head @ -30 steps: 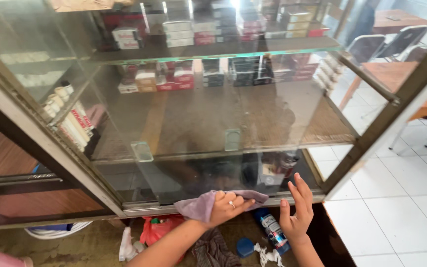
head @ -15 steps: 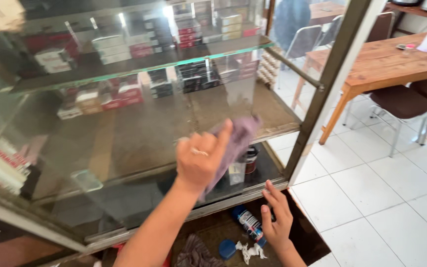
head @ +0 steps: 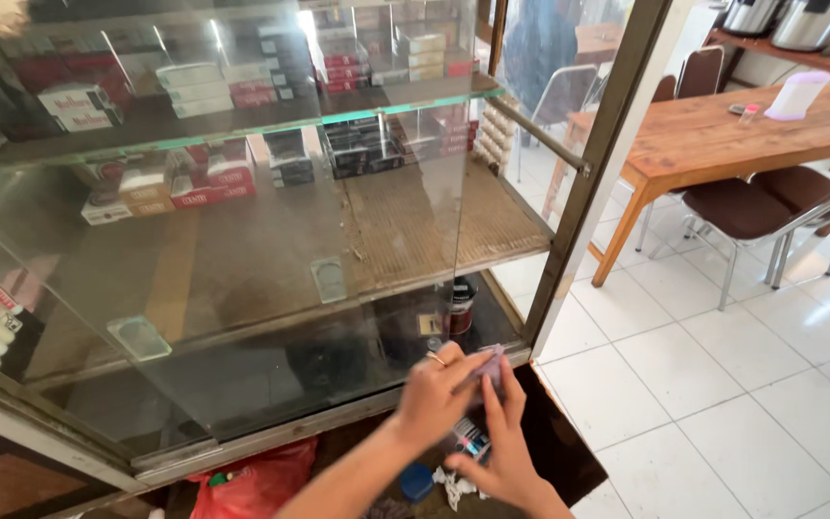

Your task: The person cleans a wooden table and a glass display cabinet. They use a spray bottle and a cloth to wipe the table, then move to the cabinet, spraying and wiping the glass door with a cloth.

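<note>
Here, a glass display cabinet (head: pixel 242 259) fills the left of the frame, its sliding panes fronting shelves (head: pixel 242 111) stacked with small red, white and dark boxes (head: pixel 208 183). To the right, a wooden table (head: pixel 751 135) stands on white floor tiles (head: pixel 722 384), with dark-cushioned metal chairs (head: pixel 742 207) drawn up beside it and a pale plastic jug (head: pixel 797 94) on top. Below the cabinet's metal frame (head: pixel 588 183), a red plastic bag (head: pixel 256 481) lies on the dark floor underneath. A dark can (head: pixel 461 306) sits on the cabinet's bottom shelf, just behind the glass. In the foreground, the person's two hands meet low in front of the cabinet's lower right corner: the left hand (head: pixel 434 394), a ring on one finger, has its grip pinched on a small purple cloth (head: pixel 490 365), while the right hand (head: pixel 506 452) comes up from beneath, fingers pressed against the same cloth. The cloth is bunched between both hands, near the bottom edge of the glass.
</note>
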